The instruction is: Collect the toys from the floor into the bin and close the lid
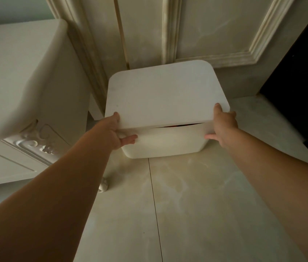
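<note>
A white bin [160, 142] stands on the pale tiled floor against the panelled wall. Its white lid [164, 95] lies over the top, with a thin gap along the near edge on the right side, where something reddish shows inside. My left hand [118, 132] grips the lid's near left corner, thumb on top and fingers against the bin's wall. My right hand [224, 125] holds the near right corner the same way. No toys are visible on the floor.
A white carved cabinet [22, 103] stands close on the left, with a small rounded foot [104, 185] on the floor. A dark object [300, 87] stands at the right. Pale floor tiles [196, 205] stretch in front of the bin.
</note>
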{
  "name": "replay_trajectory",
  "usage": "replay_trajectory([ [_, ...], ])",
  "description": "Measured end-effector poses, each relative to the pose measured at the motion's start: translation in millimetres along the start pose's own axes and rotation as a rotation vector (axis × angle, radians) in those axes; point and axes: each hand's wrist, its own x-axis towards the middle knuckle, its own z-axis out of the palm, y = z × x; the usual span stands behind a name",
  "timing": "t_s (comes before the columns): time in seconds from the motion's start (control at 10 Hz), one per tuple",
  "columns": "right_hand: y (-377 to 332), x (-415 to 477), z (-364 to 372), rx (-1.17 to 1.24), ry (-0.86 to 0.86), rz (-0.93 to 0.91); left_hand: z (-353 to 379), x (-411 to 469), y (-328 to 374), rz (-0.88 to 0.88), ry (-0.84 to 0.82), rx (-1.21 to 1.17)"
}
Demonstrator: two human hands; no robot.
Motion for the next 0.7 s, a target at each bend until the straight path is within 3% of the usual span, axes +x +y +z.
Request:
replay_trajectory([
  [0.3,19.3,-37.0,-21.4,0.102,-0.241,0.045,-10.6,-31.7,-9.3,-0.026,-0.091,-0.088],
  [0.5,13.7,-119.1,-55.6,-0.079,-0.354,0.078,-23.3,-110.3,-19.5,0.009,-0.174,0.239],
  [0.6,-9.3,-182.2,-86.4,-0.188,-0.361,-0.039,-35.2,-170.4,-11.4,0.172,-0.237,0.379],
  [0.7,-25.6,-223.8,-106.9,-0.264,-0.237,-0.186,-43.0,-223.3,-11.6,0.375,-0.176,0.451],
])
